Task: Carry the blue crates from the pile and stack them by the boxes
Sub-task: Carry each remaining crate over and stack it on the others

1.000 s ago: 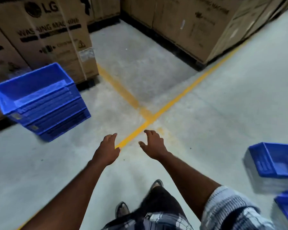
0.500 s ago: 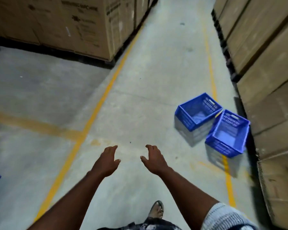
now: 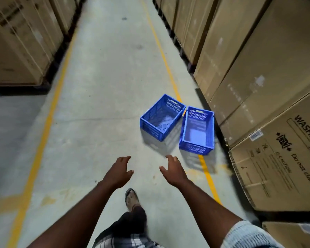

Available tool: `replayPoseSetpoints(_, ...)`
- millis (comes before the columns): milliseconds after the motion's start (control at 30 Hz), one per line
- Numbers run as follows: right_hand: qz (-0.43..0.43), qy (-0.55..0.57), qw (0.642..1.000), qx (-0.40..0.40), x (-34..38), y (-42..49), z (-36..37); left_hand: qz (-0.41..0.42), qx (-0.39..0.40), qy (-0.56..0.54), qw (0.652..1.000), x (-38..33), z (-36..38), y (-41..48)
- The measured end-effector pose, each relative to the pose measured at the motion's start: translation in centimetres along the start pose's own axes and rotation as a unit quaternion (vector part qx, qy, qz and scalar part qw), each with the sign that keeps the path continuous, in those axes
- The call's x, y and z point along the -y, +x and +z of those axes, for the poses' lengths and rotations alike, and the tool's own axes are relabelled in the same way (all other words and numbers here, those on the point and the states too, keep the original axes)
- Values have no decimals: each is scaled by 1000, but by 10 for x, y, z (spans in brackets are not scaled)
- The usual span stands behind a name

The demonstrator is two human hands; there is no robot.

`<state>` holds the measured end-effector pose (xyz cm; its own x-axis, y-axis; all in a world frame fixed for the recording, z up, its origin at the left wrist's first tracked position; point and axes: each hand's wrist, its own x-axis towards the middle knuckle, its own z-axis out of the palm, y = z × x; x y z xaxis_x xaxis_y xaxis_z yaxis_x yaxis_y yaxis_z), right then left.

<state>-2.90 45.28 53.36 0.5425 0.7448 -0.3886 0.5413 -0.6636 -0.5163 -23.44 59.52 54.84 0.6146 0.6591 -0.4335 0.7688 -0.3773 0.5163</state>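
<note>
Two blue crates (image 3: 162, 117) stand open side up on the floor (image 3: 97, 122), touching at their far corners, astride the yellow line (image 3: 166, 65) at the aisle's right edge and just beside the stacked cardboard boxes (image 3: 258, 77). The left hand (image 3: 119, 171) and right hand (image 3: 174, 170) are held out short of the crates, fingers spread and loosely bent, gripping nothing. The crates appear to be empty, rigid, perforated plastic: probably light and stiff. The slotted handle (image 3: 199, 111) in an end wall, or the top rim, offers the likely hold. The floor is smooth grey concrete; more boxes (image 3: 21, 42) line the aisle's left edge. One sandalled foot (image 3: 131, 196) shows below the hands.
</note>
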Motion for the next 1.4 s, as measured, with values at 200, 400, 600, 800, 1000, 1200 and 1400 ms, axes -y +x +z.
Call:
replayPoseSetpoints(200, 39, 17, 999, -24, 1, 103, -40, 26, 31, 23, 999, -37, -31, 128)
replayPoseSetpoints(400, 58, 39, 997, -42, 35, 217, -88, 48, 35, 33, 998, -71, -90, 250)
replayPoseSetpoints(600, 67, 16, 997, -24, 71, 314, -110, 52, 33, 33, 998, -77, -149, 339)
replayPoseSetpoints(800, 71, 34, 997, 3, 109, 429, -114, 53, 20, 29, 998, -68, -208, 446)
replayPoseSetpoints(1000, 92, 48, 995, 6, 144, 552, -136, 43, 42, 45, 997, -73, -266, 569)
replayPoseSetpoints(1200, 126, 69, 989, -20, 174, 645, -168, 66, 65, 70, 993, -89, -324, 672)
replayPoseSetpoints(1400, 200, 110, 972, -49, 193, 705, -171, 112, 112, 96, 983, -92, -365, 763)
